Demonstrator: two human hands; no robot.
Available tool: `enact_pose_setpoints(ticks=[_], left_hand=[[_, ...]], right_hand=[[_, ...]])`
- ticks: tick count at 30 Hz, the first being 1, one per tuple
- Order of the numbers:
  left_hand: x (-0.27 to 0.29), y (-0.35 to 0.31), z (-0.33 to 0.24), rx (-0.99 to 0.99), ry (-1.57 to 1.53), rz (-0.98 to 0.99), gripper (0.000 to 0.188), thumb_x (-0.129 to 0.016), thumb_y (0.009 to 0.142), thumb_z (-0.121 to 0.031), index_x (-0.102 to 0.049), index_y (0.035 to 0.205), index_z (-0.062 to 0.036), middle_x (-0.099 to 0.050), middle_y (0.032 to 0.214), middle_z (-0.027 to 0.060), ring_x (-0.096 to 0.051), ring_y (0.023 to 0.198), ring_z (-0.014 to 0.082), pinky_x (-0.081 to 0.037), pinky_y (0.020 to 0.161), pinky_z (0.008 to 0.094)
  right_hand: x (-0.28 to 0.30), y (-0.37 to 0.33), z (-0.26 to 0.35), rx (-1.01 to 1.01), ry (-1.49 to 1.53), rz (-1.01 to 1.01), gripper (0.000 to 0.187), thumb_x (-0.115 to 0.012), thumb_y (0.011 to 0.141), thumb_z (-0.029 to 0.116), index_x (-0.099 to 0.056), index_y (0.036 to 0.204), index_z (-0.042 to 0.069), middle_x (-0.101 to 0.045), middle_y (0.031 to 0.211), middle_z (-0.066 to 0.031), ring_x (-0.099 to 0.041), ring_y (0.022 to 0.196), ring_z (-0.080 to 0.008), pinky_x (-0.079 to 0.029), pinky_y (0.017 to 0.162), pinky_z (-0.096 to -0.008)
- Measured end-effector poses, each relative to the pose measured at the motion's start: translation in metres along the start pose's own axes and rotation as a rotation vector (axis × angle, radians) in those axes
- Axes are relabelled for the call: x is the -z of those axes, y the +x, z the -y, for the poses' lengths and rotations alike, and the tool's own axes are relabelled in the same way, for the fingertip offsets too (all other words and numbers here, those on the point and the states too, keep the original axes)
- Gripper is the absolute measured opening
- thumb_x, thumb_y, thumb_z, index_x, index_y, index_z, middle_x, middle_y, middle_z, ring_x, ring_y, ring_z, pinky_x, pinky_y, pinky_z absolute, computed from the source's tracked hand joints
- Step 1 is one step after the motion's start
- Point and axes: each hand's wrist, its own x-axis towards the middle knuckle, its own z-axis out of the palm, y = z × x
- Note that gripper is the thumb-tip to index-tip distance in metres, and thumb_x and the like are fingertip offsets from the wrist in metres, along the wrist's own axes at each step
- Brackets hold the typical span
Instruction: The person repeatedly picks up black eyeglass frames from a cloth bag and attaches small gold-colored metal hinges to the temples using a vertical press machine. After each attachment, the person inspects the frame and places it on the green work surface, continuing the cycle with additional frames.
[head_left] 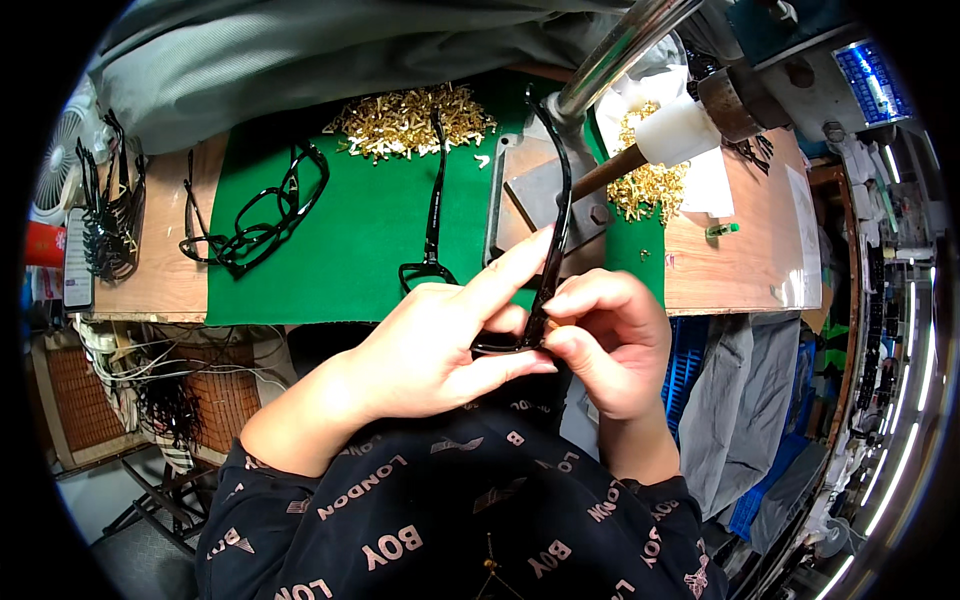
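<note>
Spectacle frame [566, 200] in glossy black plastic is held at the front edge of the light wooden desk [740, 275], its long temple pointing away over the surface. Left hand [430, 340]: fingers clamped on the frame, forefinger stretched along the temple, thumb under the front part. Right hand [615, 330]: thumb and forefinger nipped on the hinge corner; whether a smaller piece sits between them cannot be told.

Green flat mat [370, 220] covers the middle of the desk and reaches its front edge. Glossy black eyeglass frames [240, 250], overlapping, rest at the mat's left side, and another black frame [433, 220] lies just beyond the left hand. Between these, a broad stretch of green shows. Heaped small gold-coloured pieces [400, 120] occupy the mat's far side.

Room beyond the hands is tighter to the right: a grey metal machine base [510, 150] and a brown rod [612, 172] stand near the temple. Bare wood borders the right edge, near a small green cylinder [722, 230].
</note>
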Motion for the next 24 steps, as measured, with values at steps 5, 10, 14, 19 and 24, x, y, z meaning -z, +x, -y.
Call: enact_pose_setpoints(ticks=[5, 10, 14, 19, 24], left_hand=[[0.001, 0.0, -0.001, -0.05, 0.082, 0.001, 0.084, -0.07, 0.077, -0.015, -0.019, 0.141, -0.0002, -0.063, 0.077, 0.0116, -0.063, 0.066, 0.0285, -0.05, 0.064, 0.0316], [-0.005, 0.003, -0.001, -0.159, 0.239, -0.114, 0.081, -0.069, 0.078, -0.016, -0.02, 0.141, -0.0002, -0.064, 0.085, 0.0124, -0.064, 0.073, 0.0295, -0.051, 0.065, 0.0329], [-0.009, 0.006, -0.002, -0.136, 0.165, -0.074, 0.083, -0.069, 0.078, -0.016, -0.018, 0.141, 0.0005, -0.063, 0.086, 0.0133, -0.063, 0.073, 0.0289, -0.05, 0.066, 0.0325], [-0.002, 0.026, -0.024, 0.009, -0.308, 0.063, 0.081, -0.058, 0.083, 0.001, -0.005, 0.143, 0.0011, -0.057, 0.106, 0.0079, -0.056, 0.09, 0.013, -0.042, 0.084, 0.0265], [-0.015, 0.081, -0.045, 0.084, -0.708, -0.15, 0.069, -0.051, 0.089, -0.001, -0.011, 0.144, -0.0065, -0.057, 0.107, 0.0074, -0.053, 0.077, 0.0072, -0.042, 0.071, 0.0199]], right_hand=[[0.003, 0.007, 0.006, -0.256, 0.124, 0.021, 0.027, -0.063, 0.079, -0.006, -0.044, 0.096, 0.004, -0.052, 0.077, 0.0004, -0.052, 0.071, -0.003, -0.041, 0.061, -0.016], [0.003, 0.012, 0.007, -0.359, -0.05, 0.06, 0.016, -0.064, 0.081, 0.0, -0.05, 0.087, 0.004, -0.048, 0.073, 0.0042, -0.042, 0.063, -0.0004, -0.033, 0.056, -0.0159], [0.012, 0.01, 0.004, -0.224, -0.155, 0.069, 0.013, -0.066, 0.081, 0.006, -0.053, 0.078, 0.005, -0.046, 0.071, 0.0065, -0.038, 0.061, -0.0013, -0.031, 0.054, -0.0174], [0.023, 0.024, 0.036, -0.228, -0.156, 0.013, 0.012, -0.066, 0.081, 0.007, -0.055, 0.076, 0.004, -0.052, 0.072, 0.0048, -0.045, 0.065, -0.0017, -0.034, 0.057, -0.0175], [0.04, 0.039, 0.073, 0.3, -0.598, -0.376, 0.009, -0.061, 0.084, 0.005, -0.06, 0.092, 0.0, -0.058, 0.088, -0.0036, -0.054, 0.078, -0.0094, -0.042, 0.072, -0.0214]])
